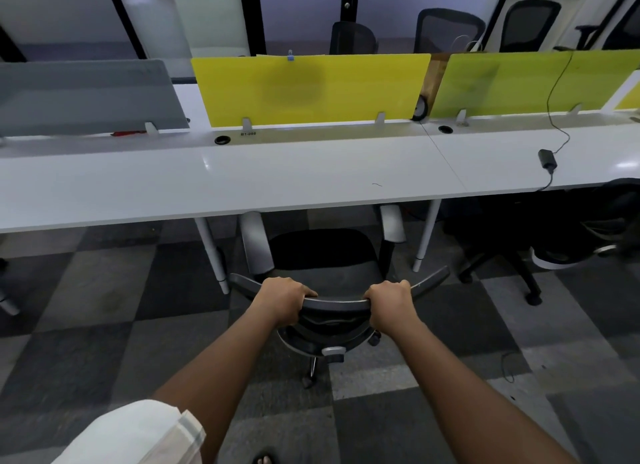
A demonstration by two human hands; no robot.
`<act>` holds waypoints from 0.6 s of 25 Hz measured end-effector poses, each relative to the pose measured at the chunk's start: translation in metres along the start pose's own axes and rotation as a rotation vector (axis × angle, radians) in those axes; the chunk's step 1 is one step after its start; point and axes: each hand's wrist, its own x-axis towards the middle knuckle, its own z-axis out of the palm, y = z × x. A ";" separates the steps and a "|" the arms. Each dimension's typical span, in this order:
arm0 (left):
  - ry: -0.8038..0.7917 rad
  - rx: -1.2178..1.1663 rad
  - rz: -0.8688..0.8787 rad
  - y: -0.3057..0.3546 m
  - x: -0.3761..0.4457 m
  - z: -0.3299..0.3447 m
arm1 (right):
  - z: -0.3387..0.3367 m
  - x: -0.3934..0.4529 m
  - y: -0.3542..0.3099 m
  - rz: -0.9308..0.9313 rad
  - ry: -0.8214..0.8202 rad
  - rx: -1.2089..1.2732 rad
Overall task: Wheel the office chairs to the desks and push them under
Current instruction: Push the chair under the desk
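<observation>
The left grip (pixel 282 299) and the right grip (pixel 389 302), two bare hands, are each clamped on the curved top edge of the backrest of a black office chair (pixel 323 252), fingers curled over the rim, the left toward its left side, the right toward its right side. Both forearms reach forward from the bottom of the view, and a rolled white sleeve (pixel 138 432) shows at the lower left.

The chair faces a long white desk (pixel 242 179) and stands just in front of it. The tips of its two grey armrests lie at or just under the desk's front edge, while the black seat is still out on the floor. Its base and casters show below the backrest, on a carpet (pixel 104 307) of grey and dark squares.

Along the back of the desk stand upright divider panels: a grey panel (pixel 83 96) on the left, a yellow panel (pixel 311 87) straight ahead, and a green panel (pixel 519 82) on the right. A black power adapter (pixel 547 159) with its cable lies on the desk to the right. Another black chair (pixel 540 235) sits tucked under the desk at the right, and more chairs stand beyond the dividers.
</observation>
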 end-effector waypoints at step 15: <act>0.006 -0.688 -0.061 -0.179 0.030 0.016 | -0.055 0.095 -0.077 0.072 -0.225 0.666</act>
